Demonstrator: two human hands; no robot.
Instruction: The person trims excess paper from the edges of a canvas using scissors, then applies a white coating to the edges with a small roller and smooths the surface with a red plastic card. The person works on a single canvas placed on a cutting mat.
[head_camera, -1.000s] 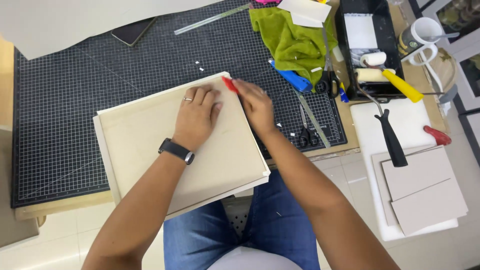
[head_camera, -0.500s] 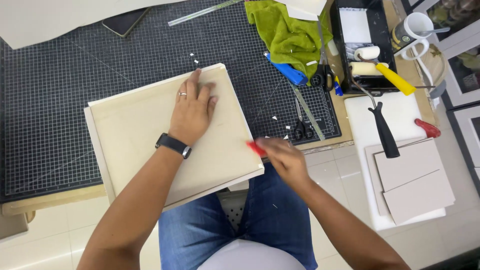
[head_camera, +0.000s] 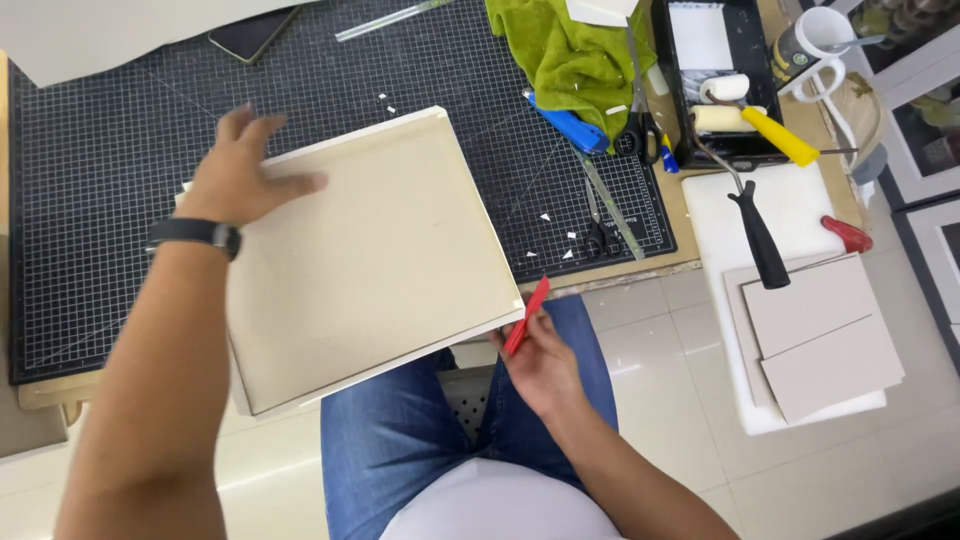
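Now, board: my cream board (head_camera: 370, 260) lies in the middle of the frame, over the mat (head_camera: 90, 150) edge.
Left hand (head_camera: 240, 180): flat and open on its upper left corner.
Right hand (head_camera: 540, 360): closed around a red tool (head_camera: 527, 315) at its lower right corner.
Handling: probably stiff and light; better to hold it by the edges.

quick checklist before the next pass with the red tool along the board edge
1. Left hand flat on the board: ok, it presses the far left corner.
2. Red tool gripped: ok, right hand holds it at the board's near right corner.
3. Board supported: not ok, its near part overhangs the cutting mat above the lap.
4. Path clear: cannot tell, small scraps lie on the mat to the right.
5. Scissors out of the way: ok, apart from the board.
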